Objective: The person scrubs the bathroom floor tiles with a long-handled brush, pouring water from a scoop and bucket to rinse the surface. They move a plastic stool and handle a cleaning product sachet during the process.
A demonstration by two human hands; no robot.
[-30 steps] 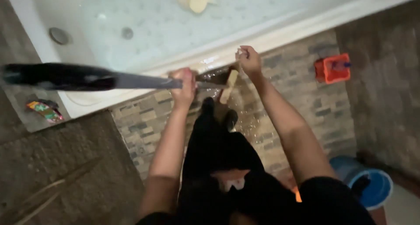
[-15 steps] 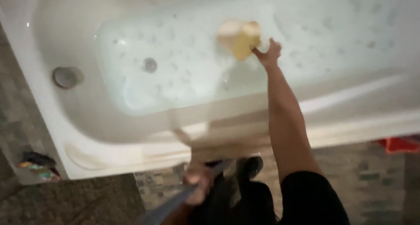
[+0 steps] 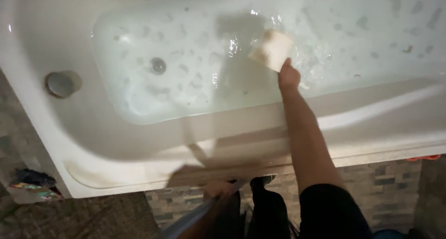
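My right hand (image 3: 289, 76) reaches down into a white bathtub (image 3: 139, 141) and grips a pale yellow sponge (image 3: 272, 49) pressed on the wet tub floor. My left hand (image 3: 217, 189) is low, just outside the tub's near wall, closed around a long grey handle (image 3: 195, 216) that runs off toward the bottom left. Its far end is out of view. The tub floor has a pattern of grey spots and a round drain (image 3: 158, 65).
A round overflow cover (image 3: 62, 83) sits on the tub's left end wall. Stone tile (image 3: 371, 183) lines the tub's front and the floor. A dark and colourful object (image 3: 32, 182) lies at the left edge. An orange item (image 3: 425, 158) peeks in at the right.
My right hand went from the tub's rim into the tub and took hold of the sponge, then drew it a little nearer. The left hand with the long handle dropped low in view.
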